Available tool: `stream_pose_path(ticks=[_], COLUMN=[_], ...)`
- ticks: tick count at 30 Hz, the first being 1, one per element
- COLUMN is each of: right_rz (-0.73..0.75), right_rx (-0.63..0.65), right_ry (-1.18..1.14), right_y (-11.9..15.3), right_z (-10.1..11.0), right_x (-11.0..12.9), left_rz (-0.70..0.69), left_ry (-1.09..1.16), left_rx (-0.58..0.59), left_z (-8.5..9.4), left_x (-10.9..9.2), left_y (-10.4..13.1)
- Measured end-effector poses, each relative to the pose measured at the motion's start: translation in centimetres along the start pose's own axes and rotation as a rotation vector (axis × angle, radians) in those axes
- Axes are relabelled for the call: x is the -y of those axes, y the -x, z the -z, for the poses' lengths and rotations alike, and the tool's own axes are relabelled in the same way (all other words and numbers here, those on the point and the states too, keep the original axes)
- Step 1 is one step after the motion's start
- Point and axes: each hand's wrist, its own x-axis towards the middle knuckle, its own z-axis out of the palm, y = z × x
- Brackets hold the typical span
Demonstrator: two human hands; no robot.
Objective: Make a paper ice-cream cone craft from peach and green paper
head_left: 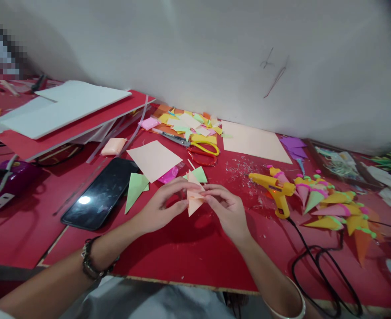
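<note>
The two hands met above the red counter, and between their fingers was the task's thing, a small folded piece of peach paper with its pointed end directed down, toward the person. The fingers of the left hand were closed on its left side, with the thumb at the edge and the forefinger across the upper part. The fingers of the right hand pinched its right side. Just beyond the fingertips lay a green paper piece, and to the left of the left fingers there was a green paper triangle, beside a black smartphone. Farther from the fingers, ahead and a little left, a peach square sheet lay flat. Straight ahead were scissors with yellow and red handles, and behind them a heap of coloured paper scraps. To the right of the right fingers stood a yellow glue gun, and farther right lay a group of decorated paper cones.
</note>
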Motion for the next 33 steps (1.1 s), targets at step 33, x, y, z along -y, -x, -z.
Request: stream_pose_path(ticks=[33], right_rz=[-0.165], right_rx=[0.191], right_ry=[0.154], right_y=[0.66], right_z=[-0.43], right_x=[-0.05], left_rz=[0.292], left_ry=[-0.084], left_rx=[0.018], left_z=[-0.76], left_x=[0.87], left_y=[-0.51])
